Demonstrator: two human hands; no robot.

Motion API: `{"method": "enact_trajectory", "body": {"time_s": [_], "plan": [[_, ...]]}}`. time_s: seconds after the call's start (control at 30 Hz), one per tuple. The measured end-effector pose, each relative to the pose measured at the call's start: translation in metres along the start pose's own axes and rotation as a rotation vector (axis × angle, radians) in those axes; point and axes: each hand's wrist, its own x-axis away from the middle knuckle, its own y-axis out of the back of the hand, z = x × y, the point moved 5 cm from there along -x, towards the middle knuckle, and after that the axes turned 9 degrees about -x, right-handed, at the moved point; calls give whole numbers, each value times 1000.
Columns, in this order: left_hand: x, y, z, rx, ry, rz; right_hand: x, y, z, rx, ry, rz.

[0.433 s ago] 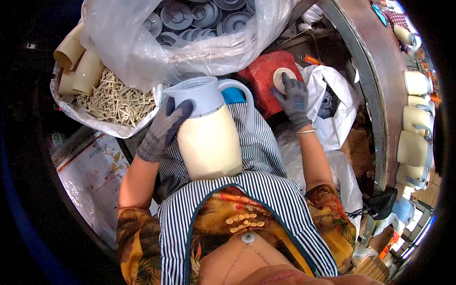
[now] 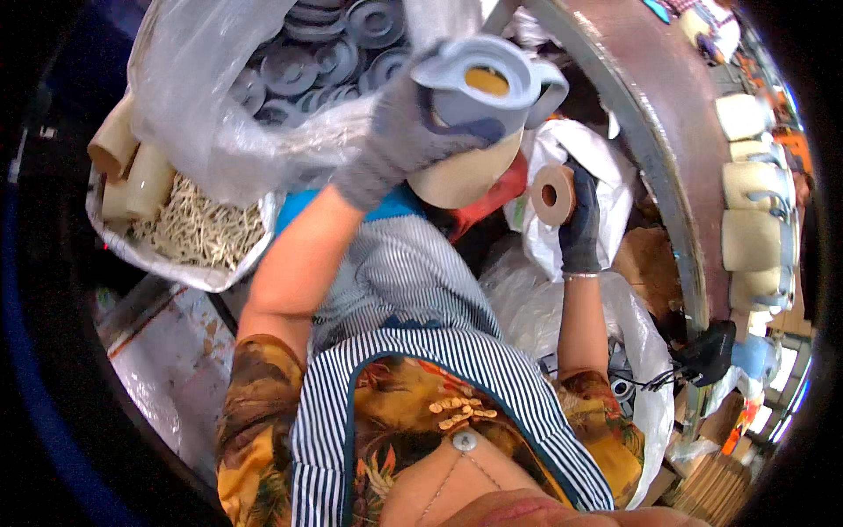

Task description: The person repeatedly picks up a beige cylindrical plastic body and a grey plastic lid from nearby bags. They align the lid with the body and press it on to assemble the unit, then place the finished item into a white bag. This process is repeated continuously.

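Note:
My left hand (image 2: 395, 136), in a grey glove, grips a jug (image 2: 470, 176) round its grey-blue collar. The jug has a cream body, a spout and a handle; it tilts so its round top opening shows, yellowish inside. Held up, it is beyond my lap, in front of a red object (image 2: 493, 195) that it partly covers. My gloved right hand (image 2: 581, 224) holds a flat tan ring (image 2: 553, 213) with a hole in its middle, thumb and fingers at its right edge. The ring is apart from the jug, above a white sack (image 2: 615, 167).
A clear plastic bag (image 2: 176, 88) of grey round lids (image 2: 290, 70) stands ahead. To its left, a sack (image 2: 206, 283) holds short pale pegs (image 2: 198, 224) and cream tubes (image 2: 149, 184). Several similar jugs (image 2: 751, 237) line the workbench (image 2: 659, 105) at right. Another clear bag (image 2: 518, 294) lies nearer.
The jug has risen from my lap, moving away and to the right, its top tipped toward me. My right hand has lifted the ring off the red object and turned it.

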Motion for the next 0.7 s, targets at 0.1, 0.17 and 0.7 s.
{"method": "enact_trajectory", "body": {"time_s": [0.1,0.17,0.7], "plan": [[2,-59,41,-80,-57,103,-9,-12,81,87,14,25],[12,-80,58,-151,-48,150,-28,-3,124,159,215,19],[-46,-22,-5,-521,-294,248,-37,-79,158,315,351,19]]}}
